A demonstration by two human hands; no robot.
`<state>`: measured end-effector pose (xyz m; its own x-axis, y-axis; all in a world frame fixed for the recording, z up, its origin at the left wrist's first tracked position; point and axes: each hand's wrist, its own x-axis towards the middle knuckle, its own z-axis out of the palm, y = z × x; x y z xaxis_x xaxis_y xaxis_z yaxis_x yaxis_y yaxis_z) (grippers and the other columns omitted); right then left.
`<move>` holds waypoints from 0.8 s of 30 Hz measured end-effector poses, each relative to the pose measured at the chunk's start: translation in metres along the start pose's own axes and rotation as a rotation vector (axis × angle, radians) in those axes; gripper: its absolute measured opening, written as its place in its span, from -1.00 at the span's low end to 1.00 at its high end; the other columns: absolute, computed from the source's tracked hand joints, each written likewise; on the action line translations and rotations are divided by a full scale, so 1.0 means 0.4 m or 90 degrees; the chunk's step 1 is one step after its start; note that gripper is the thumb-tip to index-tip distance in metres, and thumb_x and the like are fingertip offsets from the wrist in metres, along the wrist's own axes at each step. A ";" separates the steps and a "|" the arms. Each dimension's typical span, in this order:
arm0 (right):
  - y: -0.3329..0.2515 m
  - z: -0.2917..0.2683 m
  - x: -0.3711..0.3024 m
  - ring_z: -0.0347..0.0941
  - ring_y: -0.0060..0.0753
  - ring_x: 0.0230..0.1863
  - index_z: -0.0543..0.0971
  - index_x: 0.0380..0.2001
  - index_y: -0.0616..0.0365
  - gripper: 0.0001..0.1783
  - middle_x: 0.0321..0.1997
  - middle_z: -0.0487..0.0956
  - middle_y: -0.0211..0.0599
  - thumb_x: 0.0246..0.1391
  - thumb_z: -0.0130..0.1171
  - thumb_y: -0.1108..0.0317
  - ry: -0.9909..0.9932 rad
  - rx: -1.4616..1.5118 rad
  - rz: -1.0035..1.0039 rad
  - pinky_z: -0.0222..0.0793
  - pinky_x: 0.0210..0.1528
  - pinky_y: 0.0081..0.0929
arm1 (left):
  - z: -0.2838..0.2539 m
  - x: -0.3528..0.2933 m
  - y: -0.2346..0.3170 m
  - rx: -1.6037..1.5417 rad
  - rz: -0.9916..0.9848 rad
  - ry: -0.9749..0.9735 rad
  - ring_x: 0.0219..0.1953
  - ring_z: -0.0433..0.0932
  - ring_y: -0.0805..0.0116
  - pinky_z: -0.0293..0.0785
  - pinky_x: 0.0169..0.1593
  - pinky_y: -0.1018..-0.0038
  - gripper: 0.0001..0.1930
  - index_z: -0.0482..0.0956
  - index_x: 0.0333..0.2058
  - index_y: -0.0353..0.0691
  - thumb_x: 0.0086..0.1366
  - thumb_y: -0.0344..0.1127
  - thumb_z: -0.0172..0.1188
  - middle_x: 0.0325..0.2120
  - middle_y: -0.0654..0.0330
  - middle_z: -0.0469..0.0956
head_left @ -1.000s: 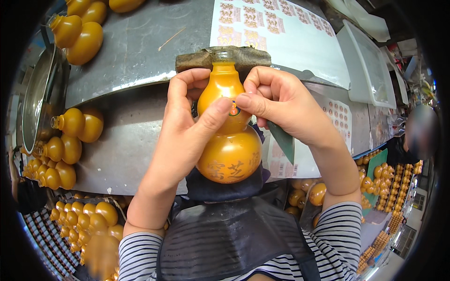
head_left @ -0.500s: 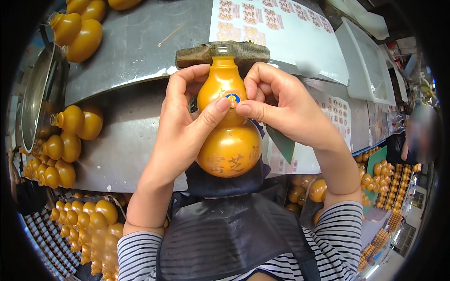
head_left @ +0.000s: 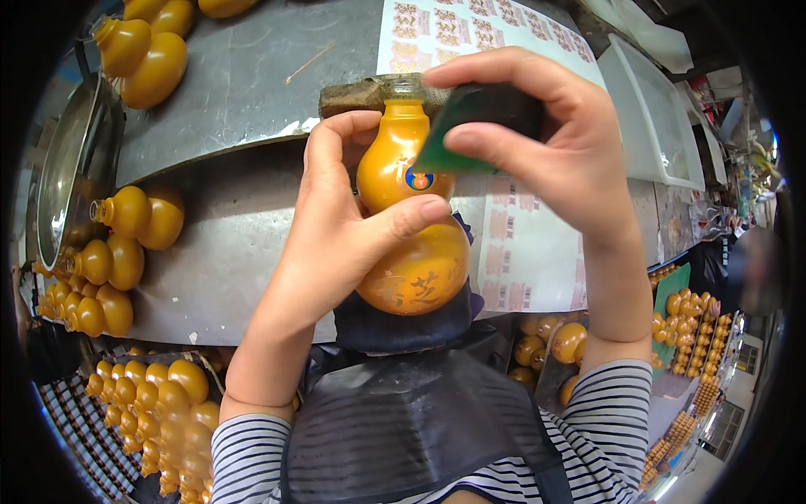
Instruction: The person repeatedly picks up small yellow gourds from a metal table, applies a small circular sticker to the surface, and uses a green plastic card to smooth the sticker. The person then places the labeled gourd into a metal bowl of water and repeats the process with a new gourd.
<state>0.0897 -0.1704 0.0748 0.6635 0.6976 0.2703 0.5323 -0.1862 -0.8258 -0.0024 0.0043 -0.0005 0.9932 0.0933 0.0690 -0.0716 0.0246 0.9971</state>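
A gourd-shaped amber bottle (head_left: 411, 273) with a clear glass neck lies in front of me, its neck on a wooden block and its round base at a dark pad (head_left: 403, 329). My left hand (head_left: 327, 218) grips its left side, with the thumb across the waist. On the upper bulb sits a small round blue sticker (head_left: 418, 179); reddish-brown lettering marks the lower bulb. My right hand (head_left: 571, 143) holds a flat green scraper (head_left: 470, 139) between thumb and fingers. The scraper's lower-left corner is at the upper bulb, beside the sticker; I cannot tell whether it touches.
Sheets of labels (head_left: 520, 252) lie right of the bottle and beyond the wooden block (head_left: 346, 99). A white plastic tray (head_left: 651, 118) stands at the far right. More amber bottles (head_left: 151, 63) stand on the left, beside a metal pan (head_left: 71, 168), and in racks below the table.
My right hand has left the sticker and moved up and right, turning the green scraper up to the bottle. My left thumb has slid down from the sticker to the waist.
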 end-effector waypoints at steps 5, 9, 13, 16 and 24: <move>0.024 0.046 0.027 0.53 -0.56 -0.11 0.58 -0.16 0.33 -0.70 -0.15 0.62 -0.29 -0.03 0.28 0.61 0.014 -0.126 -0.047 0.47 -0.04 -0.62 | 0.015 0.009 -0.004 0.032 -0.010 0.020 0.08 0.34 0.19 0.33 0.14 0.35 -0.27 0.21 0.05 -0.41 0.05 -0.19 0.43 -0.03 -0.04 0.28; 0.025 0.039 0.029 0.55 -0.54 -0.16 0.57 -0.16 0.33 -0.70 -0.17 0.62 -0.29 -0.03 0.28 0.61 0.025 -0.110 -0.073 0.48 -0.07 -0.62 | 0.009 0.007 -0.007 0.065 0.001 0.015 0.07 0.33 0.18 0.33 0.13 0.35 -0.26 0.20 0.05 -0.41 0.04 -0.19 0.44 -0.04 -0.04 0.26; 0.031 0.045 0.025 0.57 -0.54 -0.21 0.58 -0.16 0.29 -0.70 -0.19 0.62 -0.29 -0.03 0.27 0.63 0.016 -0.158 -0.124 0.50 -0.10 -0.62 | 0.017 0.009 -0.024 0.019 0.046 0.028 0.03 0.36 0.16 0.34 0.12 0.35 -0.27 0.20 0.05 -0.40 0.04 -0.20 0.43 -0.06 -0.03 0.27; 0.046 0.065 0.020 0.57 -0.56 -0.24 0.58 -0.17 0.28 -0.69 -0.23 0.63 -0.30 -0.07 0.30 0.63 0.074 -0.200 -0.138 0.52 -0.16 -0.62 | 0.019 0.008 -0.013 0.018 0.005 0.014 0.04 0.36 0.18 0.34 0.13 0.34 -0.27 0.20 0.05 -0.41 0.04 -0.21 0.43 -0.05 -0.03 0.27; 0.034 0.066 -0.101 0.55 -0.43 -0.33 0.65 -0.44 0.09 -0.84 -0.35 0.65 -0.38 -0.20 0.36 0.43 0.084 -0.321 -0.390 0.45 -0.32 -0.46 | -0.008 -0.001 0.005 -0.149 -0.018 -0.037 0.09 0.31 0.39 0.25 0.15 0.49 -0.36 0.21 0.15 -0.37 0.43 0.16 -0.13 0.03 0.09 0.34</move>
<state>0.0562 -0.1829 0.0396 0.2159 0.6960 0.6849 0.9744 -0.1086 -0.1967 -0.0034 0.0076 0.0012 0.9982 0.0326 0.0494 -0.0562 0.2564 0.9649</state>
